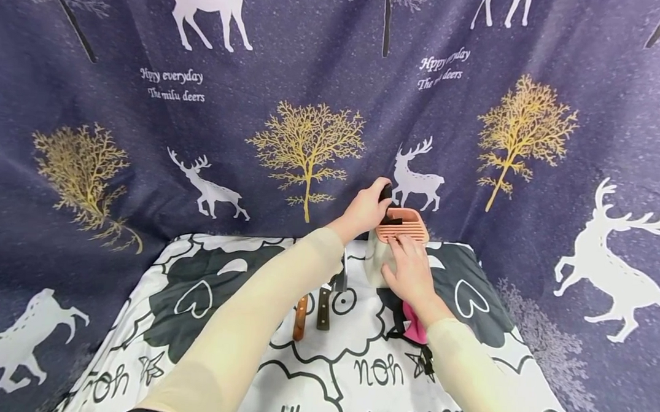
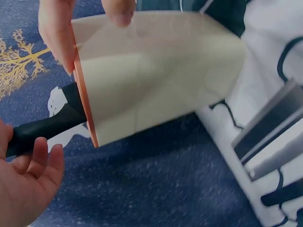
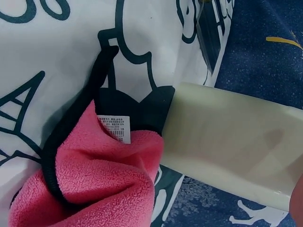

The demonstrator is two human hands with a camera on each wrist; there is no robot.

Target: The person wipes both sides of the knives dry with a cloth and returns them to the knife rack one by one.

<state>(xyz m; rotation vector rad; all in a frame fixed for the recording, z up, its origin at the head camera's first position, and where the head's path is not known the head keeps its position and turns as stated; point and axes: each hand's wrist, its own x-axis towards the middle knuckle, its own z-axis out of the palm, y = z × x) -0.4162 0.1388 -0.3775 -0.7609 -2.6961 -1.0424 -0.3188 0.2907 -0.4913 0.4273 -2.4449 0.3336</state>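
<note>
A person in cream sleeves is reaching both hands toward a cream knife block (image 1: 379, 259), which is standing near the far edge of a bench (image 1: 278, 382), right of centre. Its top is showing a peach-coloured slotted rim (image 1: 408, 230).

The left hand (image 1: 365, 206) is wrapping its fingers around a black handle (image 2: 40, 132), which is sticking up from the rear part of the rim; whatever lies below the handle is staying hidden inside the block. The right hand (image 1: 410, 274) is holding the block near its front edge, fingers lying over the rim and thumb pressing on the outer wall. The two hands are working close together but not touching.

To the left of the block, a reddish wooden handle (image 1: 300, 318) and a dark riveted handle (image 1: 323, 308) are lying side by side, partly under the left sleeve, with a broad metal blade (image 2: 270, 125) showing near them. A pink cloth (image 3: 109, 179) with black edging and a white label is lying crumpled just beside the block, below the right forearm.

Behind everything, a navy curtain (image 1: 223, 121) is hanging, printed with white deer and golden trees.
</note>
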